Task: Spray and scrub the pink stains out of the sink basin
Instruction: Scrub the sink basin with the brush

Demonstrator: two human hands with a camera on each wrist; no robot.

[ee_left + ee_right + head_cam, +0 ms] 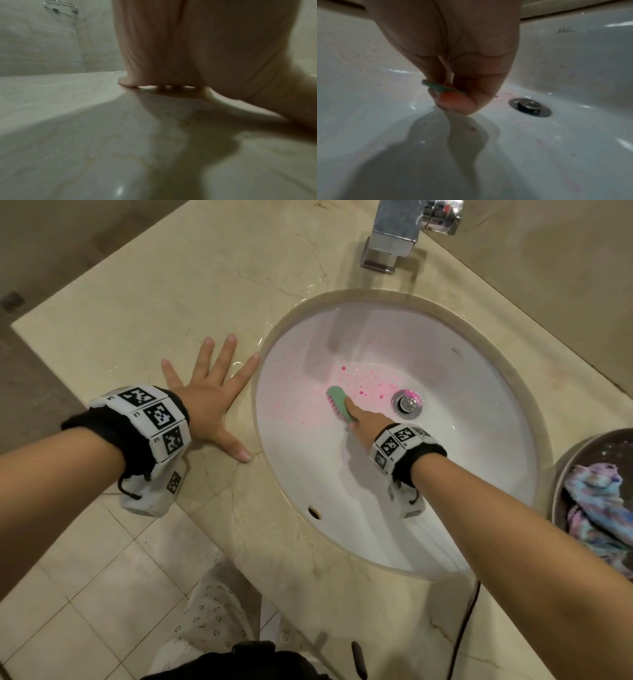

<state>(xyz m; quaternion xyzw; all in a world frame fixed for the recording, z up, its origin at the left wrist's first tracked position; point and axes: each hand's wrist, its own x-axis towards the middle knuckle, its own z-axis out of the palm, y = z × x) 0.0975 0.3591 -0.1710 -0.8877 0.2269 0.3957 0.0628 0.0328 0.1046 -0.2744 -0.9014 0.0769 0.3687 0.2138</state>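
A white oval sink basin (472, 460) is set into a beige marble counter (178, 302). Pink stains (366, 386) speckle the basin floor left of the chrome drain (407, 404), and a fainter pink haze covers the left wall. My right hand (363, 422) grips a small green brush with pink bristles (337, 402), its bristles down on the basin floor; the index finger lies along its back. In the right wrist view the brush (436, 86) shows under my fingers, with the drain (529, 107) to the right. My left hand (210, 398) lies flat with fingers spread on the counter beside the basin.
A chrome faucet (394, 237) stands behind the basin. At the right edge sits a dark round bowl (561, 474) with a blue and purple cloth (596, 508) in it. A black cable (462, 631) hangs over the counter front. Tiled floor lies below left.
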